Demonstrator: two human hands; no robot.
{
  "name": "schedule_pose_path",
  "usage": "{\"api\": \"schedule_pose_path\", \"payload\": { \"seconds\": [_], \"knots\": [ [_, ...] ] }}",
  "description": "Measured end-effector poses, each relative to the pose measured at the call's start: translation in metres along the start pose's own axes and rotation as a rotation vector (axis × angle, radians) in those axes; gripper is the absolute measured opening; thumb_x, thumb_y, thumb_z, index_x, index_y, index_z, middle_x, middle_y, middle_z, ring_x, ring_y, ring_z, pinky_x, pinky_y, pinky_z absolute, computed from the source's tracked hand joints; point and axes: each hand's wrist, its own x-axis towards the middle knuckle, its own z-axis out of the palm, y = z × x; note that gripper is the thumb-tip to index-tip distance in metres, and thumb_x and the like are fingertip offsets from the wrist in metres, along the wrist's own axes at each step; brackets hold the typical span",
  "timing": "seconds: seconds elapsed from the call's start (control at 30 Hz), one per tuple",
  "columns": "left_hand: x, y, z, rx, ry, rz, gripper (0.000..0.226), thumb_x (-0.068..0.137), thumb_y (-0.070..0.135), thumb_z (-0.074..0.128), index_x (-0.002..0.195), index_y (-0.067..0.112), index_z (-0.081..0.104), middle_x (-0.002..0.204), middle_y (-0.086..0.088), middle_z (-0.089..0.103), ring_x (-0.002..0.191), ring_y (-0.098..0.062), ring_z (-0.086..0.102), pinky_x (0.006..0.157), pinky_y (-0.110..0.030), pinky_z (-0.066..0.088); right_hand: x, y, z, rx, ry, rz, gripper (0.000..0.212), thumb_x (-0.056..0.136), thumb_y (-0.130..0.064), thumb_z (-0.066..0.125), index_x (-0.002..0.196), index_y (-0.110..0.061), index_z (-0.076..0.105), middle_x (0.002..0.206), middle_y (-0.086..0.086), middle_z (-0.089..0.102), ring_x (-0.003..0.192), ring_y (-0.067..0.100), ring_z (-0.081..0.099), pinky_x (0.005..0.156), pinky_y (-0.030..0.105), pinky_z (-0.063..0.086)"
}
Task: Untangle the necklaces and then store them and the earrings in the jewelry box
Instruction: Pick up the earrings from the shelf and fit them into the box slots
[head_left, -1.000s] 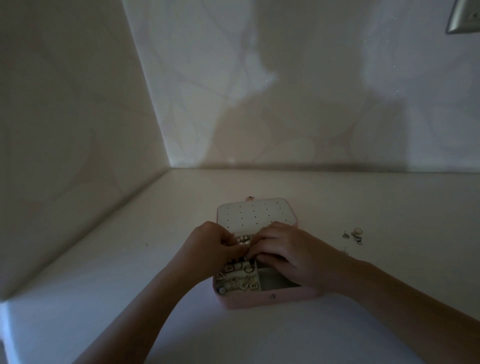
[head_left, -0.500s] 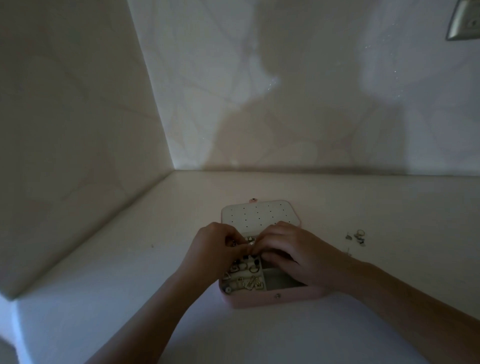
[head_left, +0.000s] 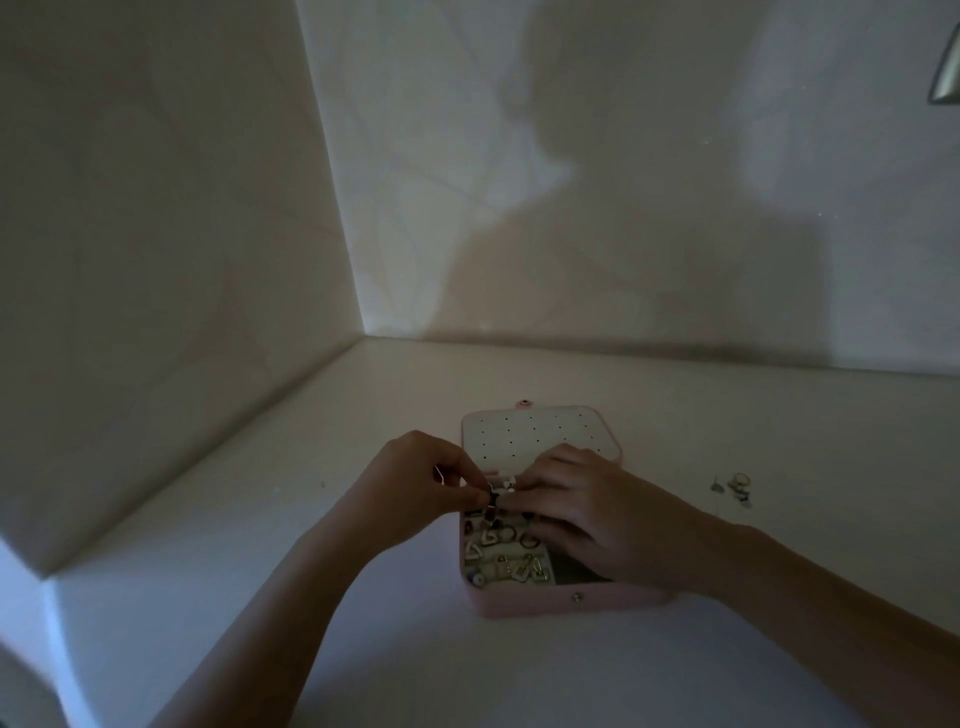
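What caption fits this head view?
Left hand pinches an earring, right hand touching it, over the open jewelry box.

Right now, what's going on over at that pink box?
A person works over an open pink jewelry box on a pale counter. The left grip pinches a small metal piece above the box's compartments; the right grip rests beside it. Earrings lie in the left compartments, and a few loose pieces wait on the counter to the right.

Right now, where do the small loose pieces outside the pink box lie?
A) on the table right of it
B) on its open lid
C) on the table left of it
A: the loose pieces lie on the table to the right of the pink box, apart from it.
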Motion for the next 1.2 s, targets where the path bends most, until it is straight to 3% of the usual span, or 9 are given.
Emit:
{"api": "schedule_pose_path", "payload": {
  "seconds": [0.07,0.17,0.3,0.4,0.6,0.87,0.97,1.07,1.2],
  "knots": [
    [0.0,-0.001,-0.001,0.002,-0.002,0.018,0.013,0.078,0.029,0.076,0.07,0.036,0.069,0.057,0.015,0.05,0.049,0.008,0.044,0.048,-0.009,0.032,0.005,-0.003,0.002,-0.018,0.007,0.009,0.044,0.099,-0.047,0.032,0.122,-0.027,0.064,0.108,-0.007,0.061,0.105,0.011,0.05,0.081,0.033,0.05],
    [-0.002,-0.001,-0.002,0.009,-0.015,0.036,0.016,0.077,0.029,0.077,0.069,0.039,0.067,0.059,0.016,0.052,0.052,0.009,0.045,0.049,-0.009,0.032,0.013,-0.007,0.004,-0.063,0.046,-0.003,0.036,0.095,-0.039,0.04,0.108,-0.025,0.071,0.094,-0.006,0.063,0.095,0.009,0.05,0.079,0.017,0.037],
    [-0.003,-0.001,0.001,0.037,-0.035,0.048,0.017,0.078,0.029,0.076,0.069,0.039,0.066,0.065,0.016,0.056,0.056,0.004,0.046,0.052,-0.009,0.032,0.021,-0.005,0.004,0.006,0.031,0.019,0.036,0.09,-0.037,0.042,0.095,-0.019,0.073,0.086,-0.004,0.065,0.088,0.017,0.057,0.081,0.033,0.046],
    [-0.002,-0.001,0.003,0.034,-0.043,0.05,0.013,0.079,0.028,0.076,0.072,0.036,0.068,0.065,0.016,0.056,0.057,0.002,0.045,0.052,-0.01,0.032,0.024,-0.002,0.003,0.028,0.0,0.045,0.029,0.088,-0.038,0.05,0.093,-0.022,0.073,0.086,-0.005,0.066,0.089,0.015,0.058,0.081,0.03,0.038],
    [-0.003,0.001,0.005,0.052,-0.027,0.06,0.009,0.079,0.026,0.075,0.074,0.032,0.069,0.062,0.017,0.053,0.058,0.002,0.045,0.051,-0.009,0.032,0.03,-0.002,-0.009,0.04,-0.113,0.025,0.015,0.091,-0.023,0.062,0.101,-0.024,0.073,0.097,-0.006,0.069,0.096,0.008,0.056,0.092,0.021,0.022],
    [-0.003,-0.002,0.006,0.067,-0.025,0.069,0.005,0.08,0.028,0.073,0.077,0.029,0.07,0.068,0.014,0.058,0.063,-0.001,0.048,0.057,-0.013,0.037,0.025,-0.006,-0.011,0.043,-0.142,0.002,0.021,0.091,-0.016,0.053,0.101,-0.022,0.071,0.096,-0.008,0.068,0.091,0.006,0.056,0.099,0.016,0.024],
    [-0.004,-0.003,0.006,0.06,-0.028,0.061,0.01,0.081,0.031,0.073,0.075,0.035,0.066,0.079,0.011,0.065,0.075,-0.004,0.056,0.067,-0.017,0.046,0.019,0.0,-0.026,0.165,-0.044,0.107,0.018,0.092,-0.015,0.059,0.105,-0.019,0.071,0.099,-0.011,0.066,0.092,-0.001,0.057,0.087,0.011,0.039],
    [-0.004,-0.001,0.007,0.016,0.019,0.071,0.007,0.083,0.032,0.07,0.078,0.036,0.067,0.077,0.008,0.066,0.074,-0.007,0.059,0.065,-0.015,0.046,0.003,0.023,-0.058,0.208,0.038,0.287,0.016,0.088,-0.014,0.067,0.095,-0.029,0.07,0.09,-0.019,0.065,0.085,-0.007,0.06,0.074,0.006,0.041],
    [-0.005,0.004,0.01,-0.012,0.081,0.111,0.011,0.085,0.032,0.068,0.077,0.038,0.066,0.069,0.01,0.061,0.063,-0.004,0.051,0.06,-0.013,0.043,-0.029,0.065,-0.094,0.078,-0.163,0.593,0.017,0.077,-0.022,0.08,0.076,-0.034,0.068,0.072,-0.018,0.067,0.069,-0.011,0.058,0.061,0.008,0.041]
  ]
}}
